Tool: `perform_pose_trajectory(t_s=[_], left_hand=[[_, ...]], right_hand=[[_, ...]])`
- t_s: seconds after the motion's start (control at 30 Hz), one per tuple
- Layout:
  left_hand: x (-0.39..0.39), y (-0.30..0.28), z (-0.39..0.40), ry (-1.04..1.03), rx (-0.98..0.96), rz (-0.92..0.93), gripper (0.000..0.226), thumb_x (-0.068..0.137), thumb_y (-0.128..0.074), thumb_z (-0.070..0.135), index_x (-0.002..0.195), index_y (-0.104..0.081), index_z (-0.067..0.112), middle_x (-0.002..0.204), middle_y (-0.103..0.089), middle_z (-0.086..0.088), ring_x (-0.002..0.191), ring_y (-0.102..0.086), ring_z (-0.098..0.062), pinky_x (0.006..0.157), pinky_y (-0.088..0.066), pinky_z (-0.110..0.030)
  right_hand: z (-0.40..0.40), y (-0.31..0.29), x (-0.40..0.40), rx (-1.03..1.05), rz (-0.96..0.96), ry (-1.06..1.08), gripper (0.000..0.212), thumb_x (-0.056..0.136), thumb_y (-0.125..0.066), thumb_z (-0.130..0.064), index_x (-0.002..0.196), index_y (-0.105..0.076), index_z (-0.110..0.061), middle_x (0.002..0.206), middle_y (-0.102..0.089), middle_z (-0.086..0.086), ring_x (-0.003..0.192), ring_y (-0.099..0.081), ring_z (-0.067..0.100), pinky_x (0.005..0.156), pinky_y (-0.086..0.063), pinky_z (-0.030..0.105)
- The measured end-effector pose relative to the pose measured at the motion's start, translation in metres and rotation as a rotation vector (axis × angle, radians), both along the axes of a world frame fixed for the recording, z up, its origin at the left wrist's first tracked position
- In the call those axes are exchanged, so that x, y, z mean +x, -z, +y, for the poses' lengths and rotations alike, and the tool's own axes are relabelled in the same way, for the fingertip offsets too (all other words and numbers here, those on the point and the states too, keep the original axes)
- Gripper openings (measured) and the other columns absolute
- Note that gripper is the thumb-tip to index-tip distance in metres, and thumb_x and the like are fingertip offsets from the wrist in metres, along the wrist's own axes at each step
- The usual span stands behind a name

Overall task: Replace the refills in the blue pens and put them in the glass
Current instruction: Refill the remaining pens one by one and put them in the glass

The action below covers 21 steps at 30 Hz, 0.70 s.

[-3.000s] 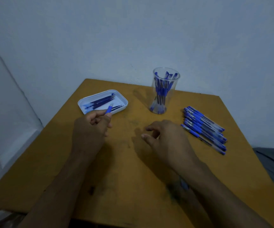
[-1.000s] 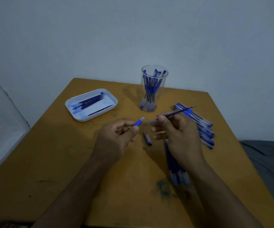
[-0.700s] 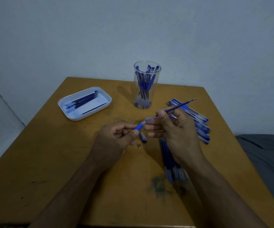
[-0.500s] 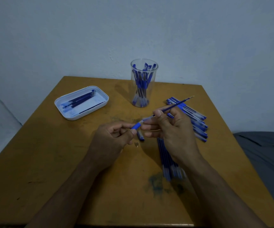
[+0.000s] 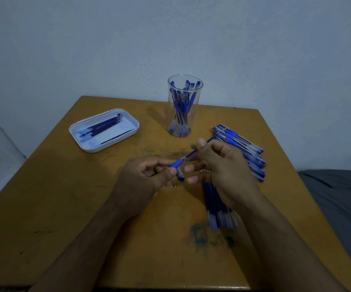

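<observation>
Left hand (image 5: 147,178) pinches the grip (image 5: 176,163), right hand (image 5: 219,165) pinches the refill (image 5: 193,153) going into it, mid-table, near side of the glass (image 5: 184,106); push straight along the axis, seat fully, then screw on the barrel

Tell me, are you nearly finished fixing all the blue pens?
Not yet. Several pens already stand in the glass, so those look done. Right now the left hand pinches a blue grip piece while the right hand holds a refill meeting it. A row of pens lies waiting on the table, with a bundle of refills under the right wrist.
</observation>
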<state>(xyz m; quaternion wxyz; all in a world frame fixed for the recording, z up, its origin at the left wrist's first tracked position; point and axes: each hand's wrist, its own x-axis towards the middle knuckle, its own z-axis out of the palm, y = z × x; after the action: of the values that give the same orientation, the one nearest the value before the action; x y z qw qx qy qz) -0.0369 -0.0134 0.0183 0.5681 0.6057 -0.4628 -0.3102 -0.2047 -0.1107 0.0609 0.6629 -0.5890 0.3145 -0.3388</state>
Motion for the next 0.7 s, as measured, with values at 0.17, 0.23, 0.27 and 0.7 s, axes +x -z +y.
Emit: perform_pose_trajectory(t_s=[0.17, 0.23, 0.27, 0.7], left_hand=[[0.001, 0.0, 0.0, 0.005, -0.007, -0.033, 0.016, 0.091, -0.071, 0.017, 0.106, -0.076, 0.021, 0.073, -0.072, -0.006, 0.048, -0.055, -0.004, 0.046, -0.044, -0.021], [0.001, 0.001, -0.002, -0.016, -0.017, -0.035, 0.015, 0.092, -0.071, 0.016, 0.107, -0.075, 0.018, 0.073, -0.072, -0.007, 0.048, -0.055, -0.006, 0.047, -0.044, -0.021], [0.002, 0.001, -0.003, -0.036, -0.022, -0.017, 0.015, 0.093, -0.07, 0.016, 0.107, -0.075, 0.017, 0.073, -0.072, -0.007, 0.047, -0.054, -0.007, 0.046, -0.044, -0.021], [0.006, 0.004, -0.007, -0.166, -0.048, 0.091, 0.013, 0.095, -0.067, 0.02, 0.105, -0.073, 0.014, 0.07, -0.07, -0.009, 0.046, -0.051, -0.014, 0.043, -0.04, -0.021]], right_hand=[[0.002, 0.008, 0.004, -0.079, 0.081, -0.007, 0.026, 0.096, -0.067, -0.022, 0.091, -0.071, 0.003, 0.083, -0.069, 0.026, 0.066, -0.065, 0.031, 0.051, -0.056, 0.033], [0.005, 0.007, 0.006, -0.058, 0.107, -0.041, 0.026, 0.091, -0.071, -0.03, 0.098, -0.075, -0.005, 0.088, -0.069, 0.024, 0.066, -0.065, 0.027, 0.048, -0.054, 0.032], [0.006, 0.007, 0.006, -0.047, 0.111, -0.036, 0.03, 0.09, -0.071, -0.035, 0.101, -0.075, -0.008, 0.088, -0.071, 0.02, 0.065, -0.065, 0.027, 0.047, -0.054, 0.032], [0.021, 0.018, 0.018, -0.937, 0.983, -0.285, 0.028, 0.1, -0.061, -0.029, 0.127, -0.065, -0.026, 0.112, -0.055, -0.004, 0.096, -0.053, 0.011, 0.082, -0.051, 0.03]])
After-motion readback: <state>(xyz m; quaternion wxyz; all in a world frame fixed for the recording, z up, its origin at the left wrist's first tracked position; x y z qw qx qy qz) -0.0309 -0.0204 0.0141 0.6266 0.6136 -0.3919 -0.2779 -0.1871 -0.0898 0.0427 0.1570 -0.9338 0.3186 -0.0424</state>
